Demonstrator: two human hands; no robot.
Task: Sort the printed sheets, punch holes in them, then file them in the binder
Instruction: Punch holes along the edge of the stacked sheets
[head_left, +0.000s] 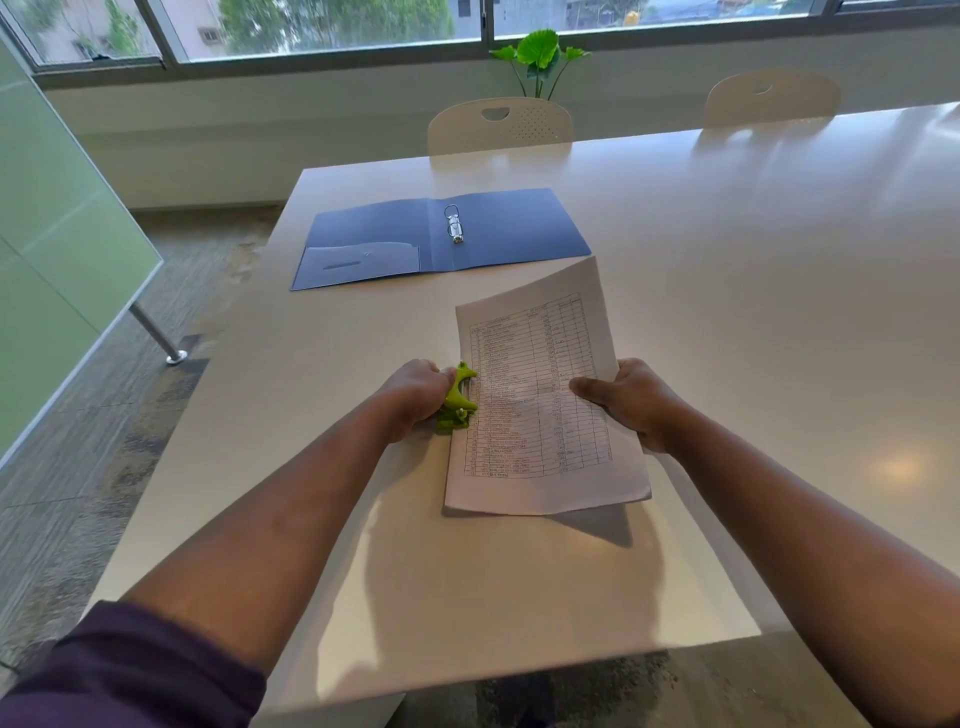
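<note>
Printed sheets (540, 400) lie on the white tabletop (727, 312), right hand (631, 402) gripping their right edge. Left hand (415, 397) clenches a green hole punch (458, 397) on their left edge. Beyond lies an open blue binder (441, 236); chairs (500, 126) and windows (332, 26) behind.

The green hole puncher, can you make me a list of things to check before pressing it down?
1. Printed sheets slid into the green hole puncher at their left edge: ok.
2. Left hand on the puncher: ok.
3. Right hand holding the sheets' right edge: ok.
4. Sheets lying flat: not ok, the right side is lifted off the table.
5. Sheet edges lined up evenly inside the puncher: cannot tell.
6. Blue binder open and waiting: ok.
</note>
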